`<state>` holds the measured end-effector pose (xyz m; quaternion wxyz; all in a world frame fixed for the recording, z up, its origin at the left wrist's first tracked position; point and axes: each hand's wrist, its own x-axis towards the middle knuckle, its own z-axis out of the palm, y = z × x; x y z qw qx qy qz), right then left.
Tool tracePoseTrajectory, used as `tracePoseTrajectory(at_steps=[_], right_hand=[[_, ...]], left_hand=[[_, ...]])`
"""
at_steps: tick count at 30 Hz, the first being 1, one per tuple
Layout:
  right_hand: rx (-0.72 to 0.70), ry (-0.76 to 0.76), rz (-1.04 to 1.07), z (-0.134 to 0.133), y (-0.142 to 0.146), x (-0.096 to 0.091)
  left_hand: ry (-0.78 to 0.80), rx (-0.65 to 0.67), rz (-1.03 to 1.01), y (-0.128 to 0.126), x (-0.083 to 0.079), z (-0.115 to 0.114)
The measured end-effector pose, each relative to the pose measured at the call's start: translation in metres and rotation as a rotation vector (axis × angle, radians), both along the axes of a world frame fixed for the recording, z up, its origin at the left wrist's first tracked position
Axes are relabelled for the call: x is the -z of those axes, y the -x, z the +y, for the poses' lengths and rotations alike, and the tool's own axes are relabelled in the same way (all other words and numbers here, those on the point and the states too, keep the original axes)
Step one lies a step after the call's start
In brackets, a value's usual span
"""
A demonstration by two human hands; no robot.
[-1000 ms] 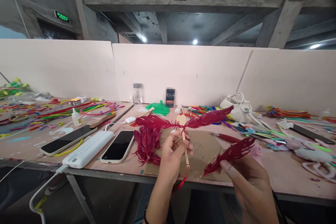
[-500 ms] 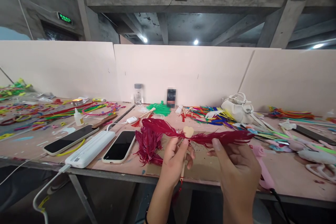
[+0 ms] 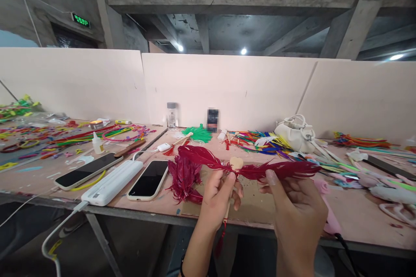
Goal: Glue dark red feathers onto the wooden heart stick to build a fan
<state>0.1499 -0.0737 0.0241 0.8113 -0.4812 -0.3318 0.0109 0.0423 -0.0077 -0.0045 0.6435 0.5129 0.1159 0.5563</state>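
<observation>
My left hand (image 3: 218,197) is closed round a thin wooden stick (image 3: 226,214) with a heart-shaped top (image 3: 236,162); a dark red feather (image 3: 199,157) sticks out to the left of it. My right hand (image 3: 294,210) pinches another dark red feather (image 3: 286,169) and holds it against the stick's right side, thumb on top. A red tassel (image 3: 220,242) hangs below the stick. A pile of dark red feathers (image 3: 183,178) lies on the table just left of my left hand.
A brown cardboard sheet (image 3: 251,201) lies under my hands. Two phones (image 3: 147,179) (image 3: 87,170) and a white power bank (image 3: 110,183) lie to the left. A white handbag (image 3: 294,134), coloured feathers (image 3: 260,140), a green fan (image 3: 196,133) and a small bottle (image 3: 171,115) stand behind.
My right hand has lifted its loose red feather from low on the right up to the stick, laying it along the right side. The left hand has lowered slightly.
</observation>
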Motion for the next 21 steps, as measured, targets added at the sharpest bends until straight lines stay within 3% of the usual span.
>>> tracePoseTrajectory(at_steps=[7,21], right_hand=[[0.076,0.053,-0.115,-0.0014,0.0002,0.0016],[0.008,0.09,-0.091,-0.0029,-0.0029,0.0044]], left_hand=[[0.007,-0.031,0.01,0.0001,-0.0021,-0.0016],[0.029,-0.083,0.051,0.0003,-0.0046,-0.0036]])
